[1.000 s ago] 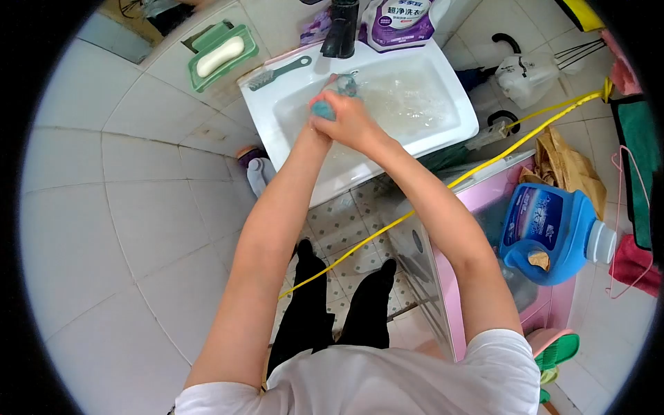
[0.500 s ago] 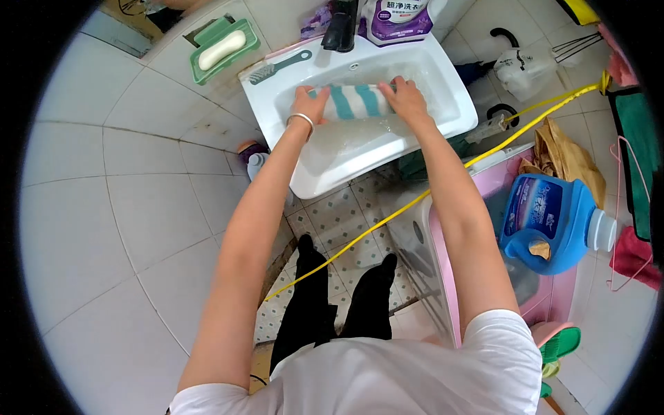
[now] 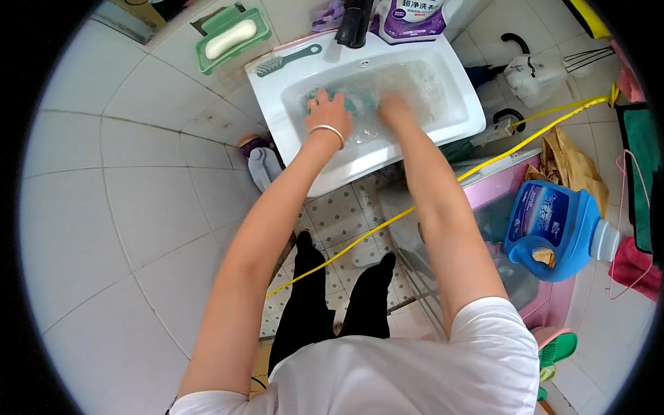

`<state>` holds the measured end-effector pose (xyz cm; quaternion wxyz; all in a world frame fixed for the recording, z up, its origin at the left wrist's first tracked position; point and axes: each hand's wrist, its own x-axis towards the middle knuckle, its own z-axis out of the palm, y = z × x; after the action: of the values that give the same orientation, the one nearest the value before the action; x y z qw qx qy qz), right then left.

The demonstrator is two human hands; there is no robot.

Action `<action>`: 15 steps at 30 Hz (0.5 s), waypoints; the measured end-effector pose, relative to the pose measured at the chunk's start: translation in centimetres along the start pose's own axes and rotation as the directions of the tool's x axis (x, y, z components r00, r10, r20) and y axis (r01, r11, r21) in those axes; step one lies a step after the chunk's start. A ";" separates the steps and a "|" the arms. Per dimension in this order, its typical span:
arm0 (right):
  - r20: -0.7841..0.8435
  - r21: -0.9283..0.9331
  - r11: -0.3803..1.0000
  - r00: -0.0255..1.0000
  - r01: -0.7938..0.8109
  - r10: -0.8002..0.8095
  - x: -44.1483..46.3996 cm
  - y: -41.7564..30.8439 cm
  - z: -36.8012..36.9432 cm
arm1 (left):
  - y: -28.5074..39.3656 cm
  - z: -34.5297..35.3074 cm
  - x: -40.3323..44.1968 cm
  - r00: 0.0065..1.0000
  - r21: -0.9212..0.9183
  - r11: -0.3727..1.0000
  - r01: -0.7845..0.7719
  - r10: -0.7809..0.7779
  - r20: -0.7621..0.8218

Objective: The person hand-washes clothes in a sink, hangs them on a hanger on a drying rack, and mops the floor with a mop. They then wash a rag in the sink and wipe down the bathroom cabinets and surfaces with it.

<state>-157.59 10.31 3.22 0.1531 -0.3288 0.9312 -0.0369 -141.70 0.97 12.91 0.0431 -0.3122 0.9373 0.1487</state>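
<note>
A white washbasin (image 3: 332, 169) holds cloudy, foamy water. In it lies a striped teal-and-white cloth (image 3: 356, 102), mostly under the surface, so its shape is unclear. My left hand (image 3: 328, 114), with a bracelet at the wrist, rests on the cloth's left part with its fingers spread. To the right, my right hand (image 3: 395, 111) reaches down into the water beside the cloth. Its fingers are under water and blurred by motion, so their grip is hidden.
A grey-green brush (image 3: 287, 60) lies on the basin's rim near the black tap (image 3: 355, 24) and a purple detergent pouch (image 3: 413, 19). Soap sits in a green dish (image 3: 209, 63) on the wall. A yellow hose (image 3: 370, 229) crosses under my right arm. A blue jug (image 3: 557, 228) stands right.
The striped cloth has gone from being held up between both hands down into the water. My left hand has spread its fingers on it; my right hand has sunk below the surface.
</note>
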 end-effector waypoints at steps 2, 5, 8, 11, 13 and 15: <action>-0.026 0.260 0.955 0.990 0.142 -0.140 -0.7 -0.8 -2.5 | -0.4 0.7 1.2 1.000 -0.159 0.987 0.021 -0.022 -0.006; -0.145 0.546 0.771 0.944 0.327 -0.297 -3.0 -2.8 -8.1 | -0.5 1.6 4.4 0.906 -0.747 0.514 0.422 -0.197 0.376; -0.148 0.702 0.616 0.919 0.358 -0.365 -7.5 -5.0 -15.0 | 1.3 -3.6 4.0 0.433 -0.399 -0.425 0.813 -0.018 0.901; -0.090 0.832 0.444 0.871 0.332 -0.482 -10.0 -5.9 -17.6 | 1.4 -4.1 3.7 0.686 -0.430 -0.612 0.664 0.269 0.676; -0.088 0.867 0.369 0.832 0.335 -0.548 -10.3 -5.7 -18.0 | 1.4 -3.0 5.1 0.806 -0.632 -0.505 0.588 0.298 0.512; -0.118 0.955 0.160 0.818 0.248 -0.563 -10.3 -4.8 -18.0 | 0.9 -2.4 5.5 0.749 -0.464 -0.612 0.640 0.361 0.556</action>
<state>-152.67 12.47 23.80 0.4228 -0.4131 0.5672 -0.5735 -146.59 -2.25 14.50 0.0413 -0.2950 0.1060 0.9487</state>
